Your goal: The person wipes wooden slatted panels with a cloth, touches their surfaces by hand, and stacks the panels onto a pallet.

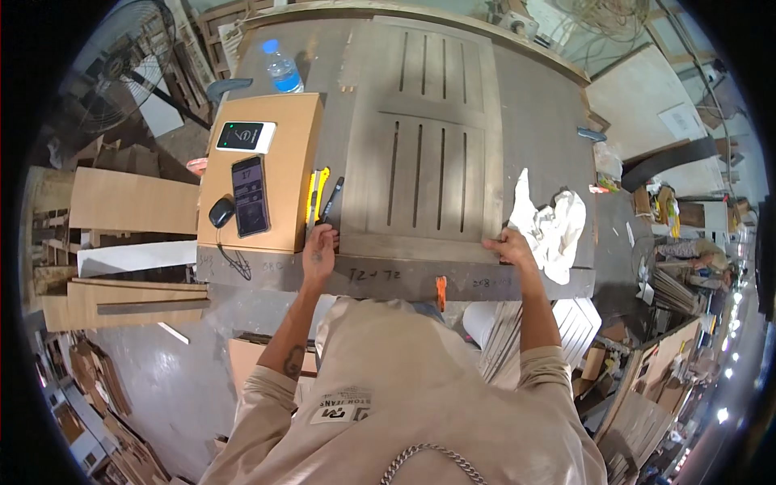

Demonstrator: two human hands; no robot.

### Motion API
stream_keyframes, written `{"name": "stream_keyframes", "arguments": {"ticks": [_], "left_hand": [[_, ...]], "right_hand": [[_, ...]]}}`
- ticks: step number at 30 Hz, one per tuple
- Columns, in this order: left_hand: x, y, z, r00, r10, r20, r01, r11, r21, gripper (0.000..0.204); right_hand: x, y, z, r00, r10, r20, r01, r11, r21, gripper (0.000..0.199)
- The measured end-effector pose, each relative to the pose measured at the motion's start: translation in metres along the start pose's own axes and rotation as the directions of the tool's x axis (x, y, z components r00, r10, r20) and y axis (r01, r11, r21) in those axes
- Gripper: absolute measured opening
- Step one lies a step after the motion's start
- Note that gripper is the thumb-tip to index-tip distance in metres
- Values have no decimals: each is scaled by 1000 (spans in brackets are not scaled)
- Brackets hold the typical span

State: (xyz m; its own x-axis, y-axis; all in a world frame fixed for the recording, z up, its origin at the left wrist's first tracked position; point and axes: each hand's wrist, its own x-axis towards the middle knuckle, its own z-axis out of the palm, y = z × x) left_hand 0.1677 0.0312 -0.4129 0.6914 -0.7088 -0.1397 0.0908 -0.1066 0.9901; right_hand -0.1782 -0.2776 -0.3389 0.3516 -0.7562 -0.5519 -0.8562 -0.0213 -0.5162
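Grey-brown wood panel (428,111) is lying flat on the workbench (537,113), its long axis running fore-and-aft, from near bench edge toward far side. Slots (417,176) are running parallel to that axis in two groups, near and far.

L hand (322,245) is resting at panel's near L corner, fingers curling inward; can't say whether they are gripping the edge or merely touching it. R hand (512,246) is bearing on near R corner w/ digits partly bent; underside is not showing, so degree of closure is unclear.

Adj. items: yellow cutter (316,194) and black marker (332,199) are lying lengthwise btw. panel and box, just beyond L hand, partly occupying that gap. White cloth (558,230) is lying crumpled just beside R hand. Orange tool (440,293) is hanging at near bench edge, btw. hands.

Containers: cardboard box (284,137) is sitting L of panel, contents hidden; its top is carrying white-edged device (246,137), dark phone (250,196) and small black case (221,212). Clear bottle (282,69) w/ blue cap is standing beyond box, showing blue in its lower part.
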Motion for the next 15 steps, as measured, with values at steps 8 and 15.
{"name": "stream_keyframes", "arguments": {"ticks": [8, 15], "left_hand": [[-12, 3, 6, 992, 22, -125, -20, 1000, 21, 20], [-11, 29, 23, 968, 224, -111, -143, 861, 489, 22]], "right_hand": [[0, 3, -6, 994, -11, 107, 2, 996, 84, 43], [0, 6, -9, 994, 2, 112, -4, 1000, 19, 31]]}}
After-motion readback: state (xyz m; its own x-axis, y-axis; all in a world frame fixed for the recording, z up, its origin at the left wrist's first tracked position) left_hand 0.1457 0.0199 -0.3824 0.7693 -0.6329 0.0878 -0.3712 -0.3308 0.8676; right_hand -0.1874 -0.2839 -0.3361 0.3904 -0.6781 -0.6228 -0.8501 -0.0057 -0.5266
